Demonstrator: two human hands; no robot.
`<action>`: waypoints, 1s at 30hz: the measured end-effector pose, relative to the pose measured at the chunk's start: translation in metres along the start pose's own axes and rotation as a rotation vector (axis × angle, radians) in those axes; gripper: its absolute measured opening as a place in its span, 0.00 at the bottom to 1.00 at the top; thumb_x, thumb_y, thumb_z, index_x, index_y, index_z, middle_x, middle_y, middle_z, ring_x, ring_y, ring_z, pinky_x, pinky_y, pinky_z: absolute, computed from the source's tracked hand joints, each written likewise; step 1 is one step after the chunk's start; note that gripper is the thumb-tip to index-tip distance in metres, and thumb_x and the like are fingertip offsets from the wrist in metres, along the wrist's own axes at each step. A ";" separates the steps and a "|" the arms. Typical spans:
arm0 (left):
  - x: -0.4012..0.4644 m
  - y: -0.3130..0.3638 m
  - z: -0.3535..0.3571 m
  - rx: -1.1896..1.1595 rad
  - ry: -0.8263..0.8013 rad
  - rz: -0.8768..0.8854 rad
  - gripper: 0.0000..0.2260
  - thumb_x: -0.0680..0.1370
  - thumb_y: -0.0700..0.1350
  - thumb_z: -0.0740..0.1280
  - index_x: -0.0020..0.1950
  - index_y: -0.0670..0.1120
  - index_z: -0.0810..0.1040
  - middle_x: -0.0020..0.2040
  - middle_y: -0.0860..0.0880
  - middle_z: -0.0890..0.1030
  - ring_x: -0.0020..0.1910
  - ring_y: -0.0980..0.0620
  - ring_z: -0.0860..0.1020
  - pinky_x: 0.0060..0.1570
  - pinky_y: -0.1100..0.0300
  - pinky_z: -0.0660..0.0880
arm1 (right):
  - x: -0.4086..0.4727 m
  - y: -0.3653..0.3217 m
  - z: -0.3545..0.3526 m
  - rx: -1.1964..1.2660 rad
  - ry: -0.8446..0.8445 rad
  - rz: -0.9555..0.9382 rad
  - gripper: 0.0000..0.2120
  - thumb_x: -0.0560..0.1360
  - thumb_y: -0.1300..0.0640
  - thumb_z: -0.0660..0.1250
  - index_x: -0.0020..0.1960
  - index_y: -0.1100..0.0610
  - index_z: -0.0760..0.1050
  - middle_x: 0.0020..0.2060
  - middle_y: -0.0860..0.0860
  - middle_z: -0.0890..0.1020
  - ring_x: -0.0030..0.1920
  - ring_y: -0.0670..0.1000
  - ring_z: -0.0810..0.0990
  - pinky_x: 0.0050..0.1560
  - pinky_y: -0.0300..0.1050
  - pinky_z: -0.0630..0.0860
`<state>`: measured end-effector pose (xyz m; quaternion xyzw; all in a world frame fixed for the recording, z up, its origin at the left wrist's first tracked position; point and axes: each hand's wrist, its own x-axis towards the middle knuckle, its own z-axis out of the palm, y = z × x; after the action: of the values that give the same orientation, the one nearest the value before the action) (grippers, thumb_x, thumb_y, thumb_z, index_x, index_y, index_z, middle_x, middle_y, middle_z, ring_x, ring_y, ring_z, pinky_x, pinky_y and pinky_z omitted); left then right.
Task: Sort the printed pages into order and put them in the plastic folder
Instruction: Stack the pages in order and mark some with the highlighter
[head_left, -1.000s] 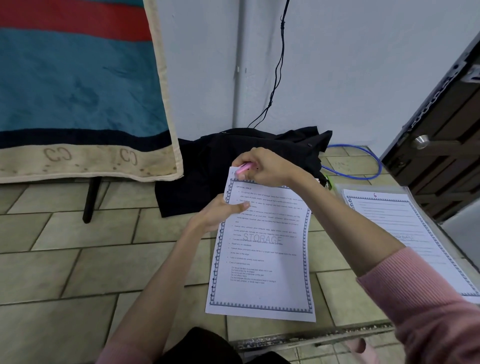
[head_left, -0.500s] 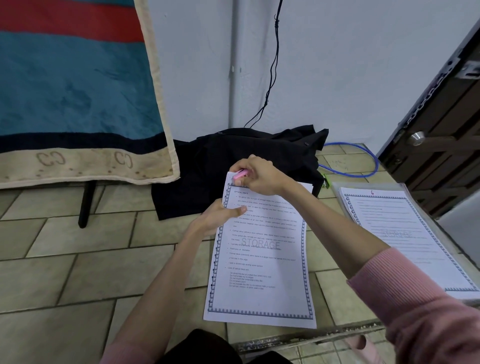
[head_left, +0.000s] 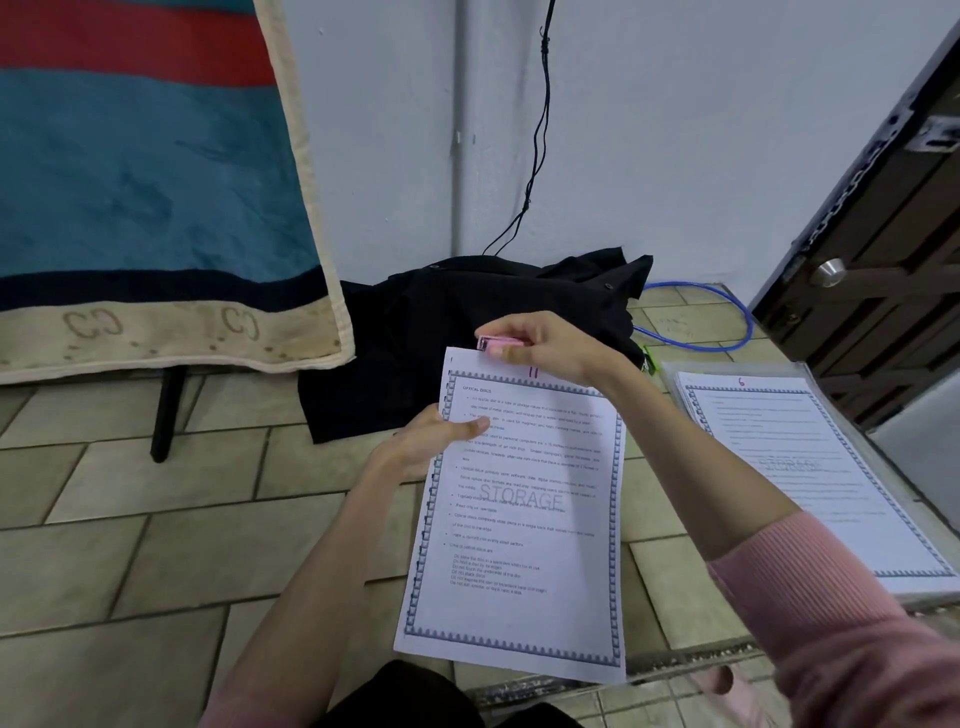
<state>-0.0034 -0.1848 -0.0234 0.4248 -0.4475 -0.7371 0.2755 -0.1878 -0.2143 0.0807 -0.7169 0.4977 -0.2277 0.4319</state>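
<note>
The printed pages (head_left: 519, 519) in hand are a small sheaf held up off the floor, in front of the person and over the tiles. The top sheet has a patterned border, a "STORAGE" watermark and a handwritten 11 at its top edge. The left hand (head_left: 431, 441) pinches the sheaf at its left edge, thumb on the front and the fingers behind, where they cannot be seen. The right hand (head_left: 540, 345) is curled round a small pink stapler (head_left: 500, 342), whose mouth sits on the top edge near the top-left corner.

A second stack of pages (head_left: 810, 478), numbered 6 on top, lies just to the right, apart from the held sheaf. It rests on what looks like the clear plastic folder (head_left: 670, 370), whose rim shows along the stack's far and left edges; whether those pages are already inside it I cannot tell.

The step in hand seems to be fastening an ordered batch at its corner, before filing. The next move calls for the sheets to stay squared at that corner while the stapler is squeezed, then for the batch to go to the folder in the right sequence with the other stack.

Behind lie a black garment (head_left: 467, 322) and a blue cable (head_left: 727, 332) on the floor by the wall; a striped blanket (head_left: 145, 182) hangs to the left.
</note>
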 end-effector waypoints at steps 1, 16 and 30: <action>0.001 0.000 0.001 0.001 0.001 -0.005 0.18 0.73 0.42 0.70 0.63 0.44 0.75 0.61 0.43 0.80 0.60 0.42 0.78 0.63 0.40 0.71 | 0.000 0.000 0.001 -0.031 -0.019 -0.003 0.15 0.75 0.57 0.68 0.61 0.56 0.76 0.55 0.49 0.81 0.56 0.46 0.79 0.61 0.42 0.74; -0.009 0.001 0.004 0.015 0.021 0.026 0.09 0.76 0.38 0.66 0.55 0.47 0.78 0.56 0.46 0.82 0.57 0.44 0.79 0.62 0.43 0.72 | 0.014 -0.021 0.001 -0.242 -0.076 -0.062 0.17 0.75 0.58 0.68 0.64 0.58 0.75 0.56 0.49 0.79 0.55 0.45 0.77 0.54 0.31 0.72; -0.013 0.007 0.006 -0.011 0.007 0.037 0.10 0.77 0.38 0.65 0.57 0.45 0.78 0.60 0.42 0.80 0.59 0.41 0.78 0.62 0.42 0.71 | 0.014 -0.024 0.005 -0.337 -0.169 -0.001 0.12 0.75 0.55 0.69 0.58 0.53 0.78 0.50 0.47 0.82 0.52 0.47 0.81 0.56 0.47 0.79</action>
<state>-0.0022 -0.1754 -0.0109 0.4175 -0.4502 -0.7329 0.2930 -0.1662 -0.2215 0.0970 -0.7959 0.4904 -0.0801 0.3459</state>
